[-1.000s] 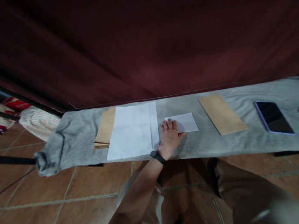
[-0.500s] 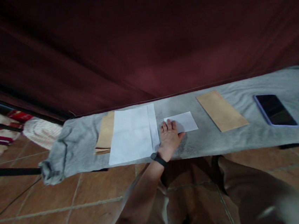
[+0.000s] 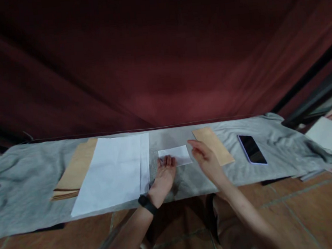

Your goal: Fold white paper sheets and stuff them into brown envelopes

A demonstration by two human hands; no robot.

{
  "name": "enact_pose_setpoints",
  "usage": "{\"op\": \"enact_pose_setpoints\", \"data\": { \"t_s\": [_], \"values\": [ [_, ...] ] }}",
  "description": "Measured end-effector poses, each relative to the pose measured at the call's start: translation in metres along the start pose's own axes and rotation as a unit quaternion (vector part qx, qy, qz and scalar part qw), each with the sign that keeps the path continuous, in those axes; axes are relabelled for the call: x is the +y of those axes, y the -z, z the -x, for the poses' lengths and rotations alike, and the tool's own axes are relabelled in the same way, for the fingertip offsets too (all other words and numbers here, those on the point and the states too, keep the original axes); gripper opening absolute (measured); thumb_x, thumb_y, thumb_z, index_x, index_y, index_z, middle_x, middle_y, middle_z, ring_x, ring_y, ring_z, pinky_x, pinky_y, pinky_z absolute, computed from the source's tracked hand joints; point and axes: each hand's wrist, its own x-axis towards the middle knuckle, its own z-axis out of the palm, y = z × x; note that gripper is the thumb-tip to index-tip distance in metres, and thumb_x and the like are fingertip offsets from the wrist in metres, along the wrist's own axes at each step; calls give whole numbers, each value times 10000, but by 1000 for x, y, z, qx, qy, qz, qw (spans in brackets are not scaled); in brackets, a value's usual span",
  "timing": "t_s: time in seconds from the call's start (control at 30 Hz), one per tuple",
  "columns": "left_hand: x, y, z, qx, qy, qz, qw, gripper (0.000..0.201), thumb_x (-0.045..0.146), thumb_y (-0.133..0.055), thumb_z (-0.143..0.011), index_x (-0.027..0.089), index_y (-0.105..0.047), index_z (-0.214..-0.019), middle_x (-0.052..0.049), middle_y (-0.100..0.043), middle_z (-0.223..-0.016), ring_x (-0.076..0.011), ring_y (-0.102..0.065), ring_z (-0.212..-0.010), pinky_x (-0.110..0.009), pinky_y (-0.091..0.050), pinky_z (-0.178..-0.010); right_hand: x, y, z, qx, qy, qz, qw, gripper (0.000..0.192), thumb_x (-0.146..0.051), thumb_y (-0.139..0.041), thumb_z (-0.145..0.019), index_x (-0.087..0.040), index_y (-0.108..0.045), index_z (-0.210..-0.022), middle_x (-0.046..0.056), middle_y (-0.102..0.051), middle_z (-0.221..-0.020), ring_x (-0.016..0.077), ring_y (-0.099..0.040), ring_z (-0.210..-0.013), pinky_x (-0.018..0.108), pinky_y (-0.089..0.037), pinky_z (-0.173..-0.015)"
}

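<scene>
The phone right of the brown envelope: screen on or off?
Off, as far as shows: the phone lies face up on the grey cloth, its screen uniformly black, untouched by either hand.

A dark maroon cloth curtain (image 3: 160,62) hangs beyond the hands, behind the long grey-cloth-covered tabletop (image 3: 21,173). Reddish-brown tiled floor (image 3: 309,212) lies below, dimly lit.

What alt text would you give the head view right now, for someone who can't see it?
Both hands rest at a small folded white paper on a grey cloth: the left hand flat on its near-left edge, the right hand at its right end. Larger white sheets over brown envelopes lie left; another brown envelope and a phone lie right.
</scene>
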Motion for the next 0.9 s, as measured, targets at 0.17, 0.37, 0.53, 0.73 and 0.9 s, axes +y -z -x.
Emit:
{"op": "enact_pose_setpoints", "data": {
  "t_s": [0.17, 0.37, 0.53, 0.73, 0.9],
  "values": [
    [0, 13, 2, 43, -25, 22, 998, 545, 5, -313, -885, 169, -623, -1302, -145, -622, -1387, -268, -576, -1291, -424, -416, -1123, 15, -30, 13, -106, 16, 19, 994, 467, -263, -512, -961, -215, -549, -1424, 107, -550, -1473, 260, -486, -1384, 481, -390, -1173],
    [-12, 44, -8, 68, 59, 150, 985, 373, 115, -349, -956, 203, -655, -1151, -97, -749, -994, -240, -714, -928, -370, -530, -862, 49, -23, -4, -17, -107, -111, 988, 370, -360, -478, -971, -210, -678, -1243, 112, -714, -1218, 266, -630, -1191, 483, -461, -1093],
    [-21, 37, -22, 163, 196, 617, 745, 288, 407, -559, -891, 151, -684, -930, -78, -741, -821, -247, -704, -829, -345, -539, -767, 46, -22, -9, 9, -323, -426, 845, 505, -567, -653, -844, -227, -672, -1218, 97, -713, -1214, 264, -670, -1120, 431, -545, -974],
    [6, 12, -25, 127, 240, 841, 468, 401, 351, -837, -593, 136, -703, -904, -77, -765, -821, -236, -715, -783, -328, -548, -735, 23, -36, -2, -68, -360, -543, 756, 471, -528, -796, -713, -218, -712, -1058, 56, -737, -1028, 213, -706, -858, 337, -592, -754],
    [-2, 15, -25, 89, 263, 829, 486, 384, 293, -840, -563, 144, -716, -894, -74, -764, -856, -202, -704, -753, -282, -526, -657, 33, -36, -4, -78, -359, -464, 806, 341, -470, -794, -647, -207, -708, -846, 29, -703, -776, 182, -646, -706, 273, -537, -576]
  ]
}}
